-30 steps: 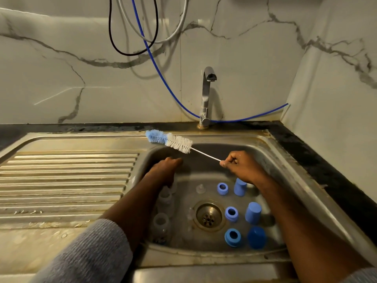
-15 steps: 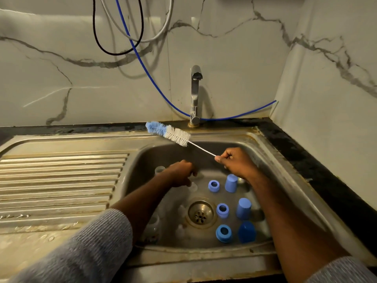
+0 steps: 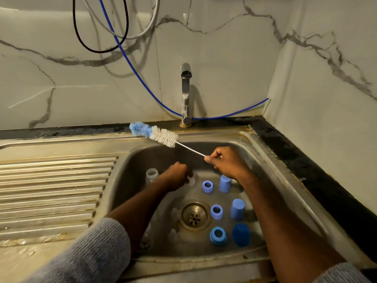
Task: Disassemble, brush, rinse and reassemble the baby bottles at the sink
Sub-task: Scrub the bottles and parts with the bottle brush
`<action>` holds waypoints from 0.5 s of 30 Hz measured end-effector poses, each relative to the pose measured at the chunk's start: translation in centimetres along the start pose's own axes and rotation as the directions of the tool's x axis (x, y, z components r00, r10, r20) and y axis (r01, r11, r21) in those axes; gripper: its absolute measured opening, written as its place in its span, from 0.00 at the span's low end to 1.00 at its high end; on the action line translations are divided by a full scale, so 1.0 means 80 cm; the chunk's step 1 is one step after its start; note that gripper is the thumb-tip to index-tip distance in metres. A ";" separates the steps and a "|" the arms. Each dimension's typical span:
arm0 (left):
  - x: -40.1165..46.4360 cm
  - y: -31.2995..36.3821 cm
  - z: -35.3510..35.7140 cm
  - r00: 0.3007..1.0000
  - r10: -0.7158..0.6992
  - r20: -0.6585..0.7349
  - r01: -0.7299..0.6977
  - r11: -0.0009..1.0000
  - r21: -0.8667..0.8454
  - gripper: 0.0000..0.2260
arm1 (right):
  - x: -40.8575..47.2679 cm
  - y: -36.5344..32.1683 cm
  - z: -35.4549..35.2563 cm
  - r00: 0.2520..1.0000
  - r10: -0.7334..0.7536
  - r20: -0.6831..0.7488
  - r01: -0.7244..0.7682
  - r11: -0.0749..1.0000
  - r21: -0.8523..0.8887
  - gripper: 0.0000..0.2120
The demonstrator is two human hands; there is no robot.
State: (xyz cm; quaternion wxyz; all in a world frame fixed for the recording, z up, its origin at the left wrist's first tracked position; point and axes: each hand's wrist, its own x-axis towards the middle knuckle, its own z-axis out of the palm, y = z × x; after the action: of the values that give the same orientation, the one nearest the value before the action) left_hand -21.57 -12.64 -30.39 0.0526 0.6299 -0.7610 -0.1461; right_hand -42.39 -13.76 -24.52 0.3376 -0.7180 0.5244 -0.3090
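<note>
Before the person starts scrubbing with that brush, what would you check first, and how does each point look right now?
1. Brush gripped firmly: ok, the right hand pinches its wire handle, bristles raised over the basin's back edge.
2. Part ready to scrub: cannot tell, the left hand curls round something small and clear, blurred.
3. Parts disassembled: ok, three blue rings and three blue caps stand apart on the sink floor.
4. Water for rinsing: not ok, no stream shows at the tap.
5. Clear bottle within reach: ok, it stands upright just left of the left hand.
</note>
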 end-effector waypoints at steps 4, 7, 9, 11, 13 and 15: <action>-0.032 0.004 -0.042 0.939 -0.149 -0.309 0.016 0.919 -0.395 0.04 | -0.002 -0.005 -0.005 0.999 -0.002 -0.045 0.005 0.998 0.057 0.12; -0.060 0.003 -0.065 0.889 -0.376 -0.261 0.024 0.607 -0.795 0.04 | -0.002 -0.010 -0.003 0.999 -0.013 -0.037 0.016 0.995 0.096 0.11; -0.079 0.003 -0.080 0.863 -0.465 -0.195 -0.044 0.317 -0.947 0.08 | -0.004 -0.013 0.000 0.999 -0.033 -0.011 0.034 0.994 0.105 0.11; -0.100 0.005 -0.091 0.838 -0.526 -0.146 -0.155 0.027 -0.988 0.10 | -0.008 -0.019 0.004 0.998 -0.062 0.021 0.059 0.991 0.116 0.10; -0.114 0.007 -0.093 0.820 -0.565 -0.091 -0.240 -0.195 -0.951 0.11 | -0.014 -0.023 0.007 0.995 -0.095 0.030 0.090 0.986 0.140 0.09; -0.122 0.007 -0.093 0.810 -0.584 -0.060 -0.296 -0.318 -0.900 0.12 | -0.019 -0.029 0.009 0.993 -0.115 0.029 0.108 0.978 0.176 0.10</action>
State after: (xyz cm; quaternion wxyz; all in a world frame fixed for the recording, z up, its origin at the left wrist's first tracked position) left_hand -18.15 -4.19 -22.17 0.7199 0.4286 -0.1725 -0.5179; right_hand -40.94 -11.69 -23.18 0.3913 -0.7199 0.4476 -0.3582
